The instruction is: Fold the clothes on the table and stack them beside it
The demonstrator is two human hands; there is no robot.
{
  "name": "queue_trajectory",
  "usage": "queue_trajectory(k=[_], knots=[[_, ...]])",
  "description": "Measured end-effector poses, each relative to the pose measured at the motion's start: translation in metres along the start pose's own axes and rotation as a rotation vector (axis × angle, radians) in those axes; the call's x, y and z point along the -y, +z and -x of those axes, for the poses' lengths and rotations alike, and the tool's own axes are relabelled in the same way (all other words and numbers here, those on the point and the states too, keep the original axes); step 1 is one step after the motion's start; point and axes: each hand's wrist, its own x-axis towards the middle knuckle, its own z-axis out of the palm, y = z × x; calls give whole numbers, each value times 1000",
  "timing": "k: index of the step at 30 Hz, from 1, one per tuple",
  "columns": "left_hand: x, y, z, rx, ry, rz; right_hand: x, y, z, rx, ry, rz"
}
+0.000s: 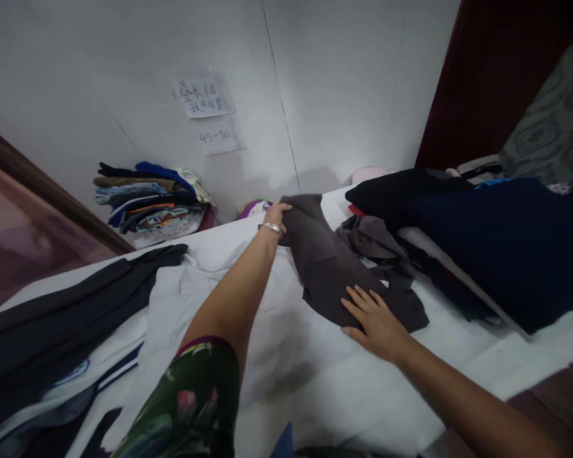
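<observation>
Nearest the camera, a floral sleeve (pixel 200 381) leads to the left hand (pixel 277 218), its fingers closed on the far end of a dark grey garment (pixel 321 254). Flat on the garment's near part rests the right hand (pixel 373 321), fingers slightly spread, gripping nothing. Beneath is a white surface (pixel 458 343), with navy clothes (pixel 501 235) heaped rightward. Beyond, a pale wall (pixel 353 83) bears handwritten papers (pixel 205 98).

garment (pixel 322 257) on table (pixel 451 340), clothes pile (pixel 501 248) right
</observation>
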Motion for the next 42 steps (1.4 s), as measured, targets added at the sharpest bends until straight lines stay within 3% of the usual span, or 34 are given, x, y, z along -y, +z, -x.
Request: queue_trajectory(k=[4,7,10,13,18,20,24,27,29,35,42], knots=[[-27,-53,70,159,195,432,1,-2,0,-10,0,39],[-11,-99,132,87,158,539,4,-6,0,-10,5,69],[24,-137,187,-79,-62,490,9,-12,0,26,11,89],[50,-165,232,-84,-335,385,12,-15,1,55,25,123],[51,-183,288,-30,-595,299,14,-15,2,44,26,179],[47,-180,300,-72,-589,215,15,-15,2,48,31,197],[37,-172,304,-226,-386,41,16,-18,2,79,40,206],[25,-181,298,-270,-175,35,14,-18,3,45,14,190],[23,-191,295,-291,-124,-19,13,-18,5,7,-8,171],[54,-197,301,-343,-370,-515,9,-20,11,-18,-36,80],[71,-203,304,-311,-421,-372,-26,-30,44,-217,23,61]])
